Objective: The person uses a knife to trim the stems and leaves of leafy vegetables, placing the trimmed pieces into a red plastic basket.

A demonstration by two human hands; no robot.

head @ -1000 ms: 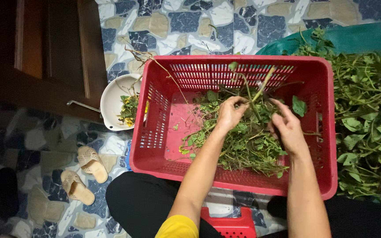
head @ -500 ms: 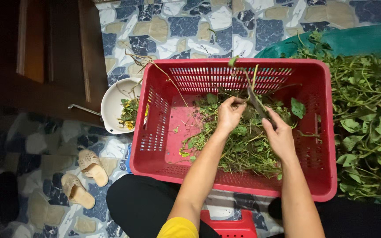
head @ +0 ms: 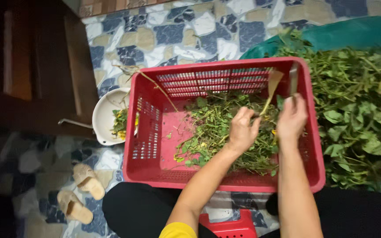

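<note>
A red crate (head: pixel 155 145) is seen from above on a tiled floor, half filled with cut greens (head: pixel 217 132). Above the greens, a thin stem (head: pixel 267 101) is pinched in the closed left hand (head: pixel 242 132). A narrow blade-like tool (head: pixel 293 79) appears to be gripped in the closed right hand (head: pixel 292 119). The stem is judged light, limp and easily snapped, best held low, near its firmer base. A large leafy heap (head: pixel 358 114) lies to the right, a white bowl (head: pixel 109 117) of scraps to the left, with sandals (head: pixel 82 191) nearby.
</note>
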